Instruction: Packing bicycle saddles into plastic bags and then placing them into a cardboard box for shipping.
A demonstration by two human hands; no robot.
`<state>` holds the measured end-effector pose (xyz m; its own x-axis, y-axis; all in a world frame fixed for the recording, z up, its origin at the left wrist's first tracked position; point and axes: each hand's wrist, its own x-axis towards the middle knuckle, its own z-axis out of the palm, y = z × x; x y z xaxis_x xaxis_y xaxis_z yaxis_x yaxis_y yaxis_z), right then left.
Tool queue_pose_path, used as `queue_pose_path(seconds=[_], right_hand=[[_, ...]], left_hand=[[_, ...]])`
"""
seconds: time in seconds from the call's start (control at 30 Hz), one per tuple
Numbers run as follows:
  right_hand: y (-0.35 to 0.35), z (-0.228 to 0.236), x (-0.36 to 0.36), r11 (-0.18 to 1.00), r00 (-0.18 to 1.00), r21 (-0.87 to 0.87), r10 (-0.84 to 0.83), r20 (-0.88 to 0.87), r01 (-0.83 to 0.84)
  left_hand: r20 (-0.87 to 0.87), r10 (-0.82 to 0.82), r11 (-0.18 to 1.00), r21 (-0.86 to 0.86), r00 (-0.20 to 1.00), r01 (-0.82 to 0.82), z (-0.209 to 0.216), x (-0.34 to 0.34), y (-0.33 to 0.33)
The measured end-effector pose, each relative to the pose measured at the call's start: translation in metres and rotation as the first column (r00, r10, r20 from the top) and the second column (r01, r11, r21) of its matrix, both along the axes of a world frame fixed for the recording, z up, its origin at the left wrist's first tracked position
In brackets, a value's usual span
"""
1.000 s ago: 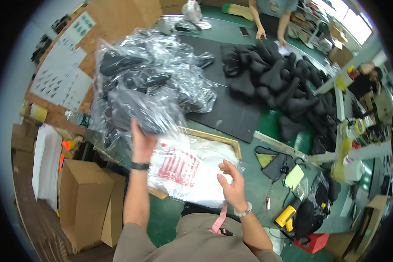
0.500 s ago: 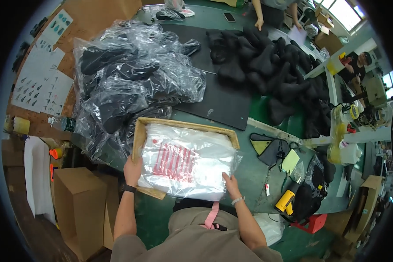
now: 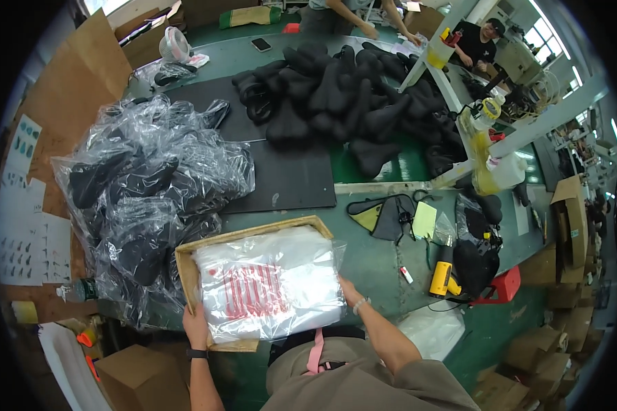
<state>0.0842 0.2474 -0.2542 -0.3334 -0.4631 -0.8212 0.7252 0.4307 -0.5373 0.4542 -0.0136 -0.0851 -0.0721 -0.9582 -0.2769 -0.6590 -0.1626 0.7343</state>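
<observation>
So we've got both hands on a stack of clear plastic bags [image 3: 271,291] with red print, which sits in a shallow wooden tray [image 3: 185,264] on the green worktop [image 3: 373,264]. Our left hand [image 3: 197,322] is at the stack's near left corner with its fingers tucked under the plastic, so we can't tell how tightly they're closed. Our right hand [image 3: 347,291] lies against the stack's right edge, fingers closed on the plastic there. Just beyond the left fingers, up and to the left, is a big heap of black saddles wrapped in clear bags [image 3: 144,198]. Farther out past the tray there's a black mat [image 3: 288,175], then a pile of bare black saddles [image 3: 349,96]. Off to the right of the right fingers, a yellow heat gun [image 3: 442,274] lies on the worktop. Below the left hand there's a cardboard box [image 3: 140,377] on the floor.
</observation>
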Motion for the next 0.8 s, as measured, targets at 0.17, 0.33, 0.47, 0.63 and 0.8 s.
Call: queue_pose_path(seconds=[0.17, 0.33, 0.47, 0.63, 0.8], right_hand=[[-0.001, -0.021, -0.014, 0.922, 0.812, -0.038, 0.32, -0.488, -0.386], [-0.022, 0.023, -0.011, 0.874, 0.522, 0.131, 0.394, -0.756, -0.468], [-0.015, 0.023, -0.013, 0.875, 0.424, 0.217, 0.411, -0.807, -0.433], [0.005, 0.018, -0.02, 0.843, 0.363, 0.339, 0.496, -0.789, -0.418], [0.075, 0.017, -0.045, 0.828, 0.42, 0.436, 0.557, -0.717, -0.352]], left_hand=[[0.072, 0.001, 1.0, 0.021, 0.997, -0.003, -0.021, 0.014, -0.01], [0.223, -0.03, 0.99, 0.142, 0.974, -0.003, -0.038, 0.05, -0.019], [0.385, -0.123, 0.99, 0.106, 0.915, 0.089, -0.018, 0.019, -0.015], [0.456, -0.247, 0.969, 0.115, 0.855, 0.219, -0.002, 0.015, 0.013], [0.239, -0.337, 0.925, 0.264, 0.911, 0.273, 0.041, -0.046, 0.015]])
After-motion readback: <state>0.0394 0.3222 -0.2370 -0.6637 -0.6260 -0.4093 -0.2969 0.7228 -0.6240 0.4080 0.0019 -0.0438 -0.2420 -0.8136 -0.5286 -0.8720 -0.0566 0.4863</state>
